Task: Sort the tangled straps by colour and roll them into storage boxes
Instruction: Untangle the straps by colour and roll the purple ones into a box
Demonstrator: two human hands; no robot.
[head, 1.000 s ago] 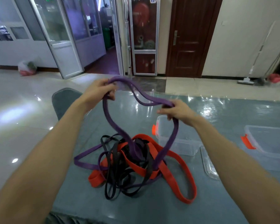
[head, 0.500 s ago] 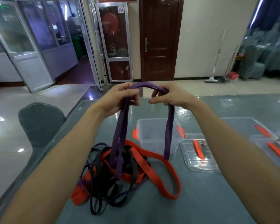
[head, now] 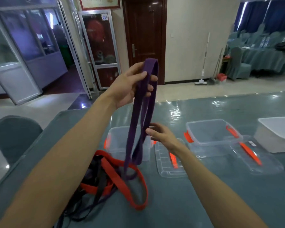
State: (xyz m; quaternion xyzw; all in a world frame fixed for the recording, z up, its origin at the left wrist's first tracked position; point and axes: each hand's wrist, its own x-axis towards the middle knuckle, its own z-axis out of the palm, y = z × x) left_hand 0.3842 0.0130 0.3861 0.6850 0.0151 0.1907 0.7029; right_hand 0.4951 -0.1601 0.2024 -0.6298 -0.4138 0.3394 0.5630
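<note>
The purple strap [head: 136, 122] is held up over the table's left side, its top fold pinched between thumb and fingers of the left hand [head: 130, 84]. Its lower end trails into the tangle of red strap [head: 139, 206] and black straps [head: 99, 183] near the left edge. The right hand [head: 161, 134] is kept loose and spread just beside the hanging strands; whether they are touched cannot be told. The strap is judged light, limp and flat, best taken at the doubled end and rolled for the clear storage box [head: 117, 140].

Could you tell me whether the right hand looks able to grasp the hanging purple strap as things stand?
Probably yes: the right hand is open beside the purple strap, which hangs from the left hand, and nothing stands between them.
</note>
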